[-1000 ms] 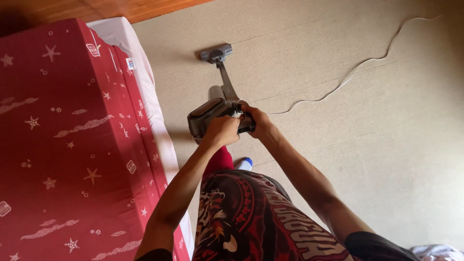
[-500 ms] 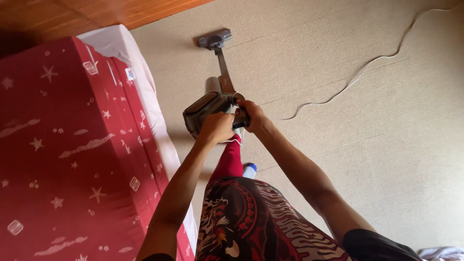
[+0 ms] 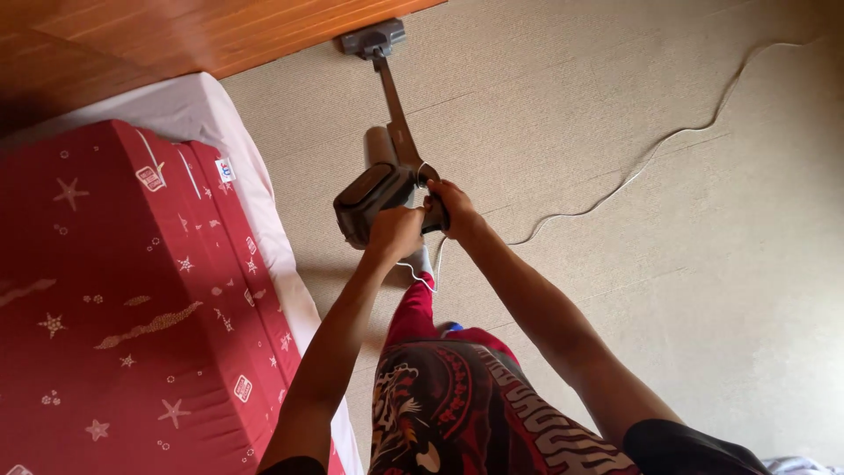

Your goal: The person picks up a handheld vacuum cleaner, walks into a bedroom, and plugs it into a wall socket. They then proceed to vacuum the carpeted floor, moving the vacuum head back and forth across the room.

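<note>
Underfoot, beige carpet (image 3: 686, 290) meets wood panelling (image 3: 220, 31); left hand (image 3: 396, 230) and right hand (image 3: 450, 207) grip the stick vacuum (image 3: 374, 189), fingers partly hidden, red mattress (image 3: 114, 299) cut off

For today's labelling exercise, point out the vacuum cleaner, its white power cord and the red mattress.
vacuum cleaner (image 3: 374, 195), head view, on its grey body.
white power cord (image 3: 655, 154), head view, on the wavy stretch lying on the carpet.
red mattress (image 3: 114, 299), head view, on its star-patterned top.
</note>
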